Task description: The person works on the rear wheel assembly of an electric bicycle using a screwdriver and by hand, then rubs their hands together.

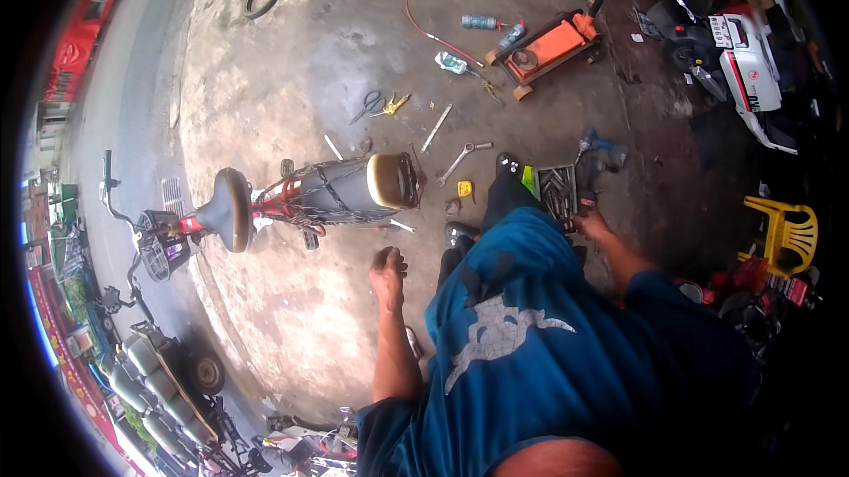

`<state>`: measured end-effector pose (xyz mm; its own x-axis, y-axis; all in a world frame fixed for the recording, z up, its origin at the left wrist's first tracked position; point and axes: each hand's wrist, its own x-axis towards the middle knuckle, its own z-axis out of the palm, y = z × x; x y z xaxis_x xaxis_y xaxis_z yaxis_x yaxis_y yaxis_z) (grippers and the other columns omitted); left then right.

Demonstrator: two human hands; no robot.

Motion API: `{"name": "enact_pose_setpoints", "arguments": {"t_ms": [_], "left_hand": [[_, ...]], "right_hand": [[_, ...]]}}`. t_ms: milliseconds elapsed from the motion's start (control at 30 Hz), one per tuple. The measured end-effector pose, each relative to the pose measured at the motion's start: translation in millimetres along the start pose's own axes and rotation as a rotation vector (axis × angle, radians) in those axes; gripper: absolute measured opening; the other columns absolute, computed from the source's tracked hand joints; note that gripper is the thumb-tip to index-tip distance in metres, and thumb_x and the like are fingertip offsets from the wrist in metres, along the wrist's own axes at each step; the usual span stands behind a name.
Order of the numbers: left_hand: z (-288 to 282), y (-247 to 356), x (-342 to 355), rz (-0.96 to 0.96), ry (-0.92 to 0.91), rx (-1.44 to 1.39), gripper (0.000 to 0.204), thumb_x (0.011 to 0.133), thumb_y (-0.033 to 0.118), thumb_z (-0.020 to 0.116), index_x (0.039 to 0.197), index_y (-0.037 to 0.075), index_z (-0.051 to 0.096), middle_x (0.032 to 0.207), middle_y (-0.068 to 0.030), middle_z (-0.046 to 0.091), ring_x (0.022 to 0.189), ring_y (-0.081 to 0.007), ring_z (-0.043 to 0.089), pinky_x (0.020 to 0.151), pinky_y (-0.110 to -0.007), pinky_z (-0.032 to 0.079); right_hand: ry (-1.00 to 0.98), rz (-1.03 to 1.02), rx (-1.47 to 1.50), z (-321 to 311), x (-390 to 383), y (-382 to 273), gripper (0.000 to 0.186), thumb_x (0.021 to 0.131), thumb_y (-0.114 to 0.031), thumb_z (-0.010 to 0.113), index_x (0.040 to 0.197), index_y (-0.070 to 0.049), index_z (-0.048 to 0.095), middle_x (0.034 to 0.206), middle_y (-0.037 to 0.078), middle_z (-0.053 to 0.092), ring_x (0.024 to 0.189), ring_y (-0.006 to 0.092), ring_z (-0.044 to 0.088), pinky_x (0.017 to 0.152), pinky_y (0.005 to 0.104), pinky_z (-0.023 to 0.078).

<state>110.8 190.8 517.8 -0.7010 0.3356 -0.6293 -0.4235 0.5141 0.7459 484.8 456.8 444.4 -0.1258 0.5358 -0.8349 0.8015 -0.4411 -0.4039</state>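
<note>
My left hand (387,275) hangs over the concrete near the back of a red two-wheeled bike (292,194), its fingers curled inward; whatever may be in them is hidden. On the other side, my right hand (592,225) reaches down beside a metal tray (557,193) full of sockets and small tools. Its fingers are bent around a small dark, partly red piece whose kind I cannot make out. A blue cordless impact wrench (600,150) lies just beyond the tray. The bike has a dark saddle (232,210) and a padded rear seat (354,183).
A wrench (462,161), a yellow tape measure (464,188), scissors (367,106) and several bottles (478,22) lie on the ground. An orange floor jack (550,51) stands far ahead. At right are a yellow chair (783,234) and a white scooter (752,79). A tricycle (164,380) is parked at left.
</note>
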Motion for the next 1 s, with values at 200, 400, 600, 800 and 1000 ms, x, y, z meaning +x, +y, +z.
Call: {"name": "enact_pose_setpoints", "arguments": {"t_ms": [200,400,600,800,1000], "left_hand": [[14.9,15.2,16.2,-0.014,0.042,-0.01,0.037,0.082,0.025,0.056,0.104,-0.005,0.056,0.076,-0.01,0.059,0.058,-0.0151,0.056,0.049,-0.026,0.044],[26.7,-11.8,33.8,-0.133,0.183,-0.142,0.031,0.082,0.02,0.054,0.1,-0.005,0.053,0.069,-0.012,0.056,0.05,-0.0184,0.055,0.04,-0.027,0.044],[62.5,-9.9,34.4,-0.137,0.079,-0.163,0.018,0.082,0.021,0.053,0.088,0.003,0.055,0.063,-0.0048,0.052,0.049,-0.0139,0.049,0.04,-0.026,0.041],[100.5,19.6,52.1,-0.012,-0.203,0.048,0.02,0.086,0.025,0.054,0.09,0.006,0.056,0.066,-0.0013,0.053,0.052,-0.0113,0.051,0.045,-0.026,0.042],[98.7,-7.0,82.1,0.31,-0.247,0.327,0.027,0.088,0.028,0.052,0.099,0.004,0.058,0.067,-0.0029,0.054,0.054,-0.0113,0.05,0.048,-0.027,0.041]], "right_hand": [[0.05,-0.001,-0.071,-27.3,51.8,-0.2,0.032,0.08,-0.03,0.061,0.093,0.0,0.066,0.084,0.011,0.065,0.073,0.0179,0.059,0.067,0.0328,0.046],[0.129,-0.189,-0.139,-40.7,75.7,-110.2,0.048,0.079,-0.037,0.062,0.112,-0.002,0.059,0.105,0.015,0.062,0.098,0.0258,0.059,0.086,0.0339,0.043],[0.091,-0.251,-0.295,-87.7,110.5,-197.3,0.044,0.078,-0.046,0.06,0.094,-0.006,0.067,0.092,0.014,0.065,0.087,0.0267,0.061,0.077,0.0349,0.045],[0.154,-0.44,-0.117,-108.8,82.6,-228.1,0.049,0.078,-0.043,0.061,0.102,-0.001,0.063,0.097,0.02,0.062,0.091,0.031,0.06,0.081,0.0365,0.044],[0.084,-0.166,-0.341,-76.2,104.7,-100.6,0.057,0.076,-0.048,0.061,0.104,0.002,0.061,0.1,0.021,0.062,0.094,0.0339,0.059,0.082,0.0383,0.045]]}}
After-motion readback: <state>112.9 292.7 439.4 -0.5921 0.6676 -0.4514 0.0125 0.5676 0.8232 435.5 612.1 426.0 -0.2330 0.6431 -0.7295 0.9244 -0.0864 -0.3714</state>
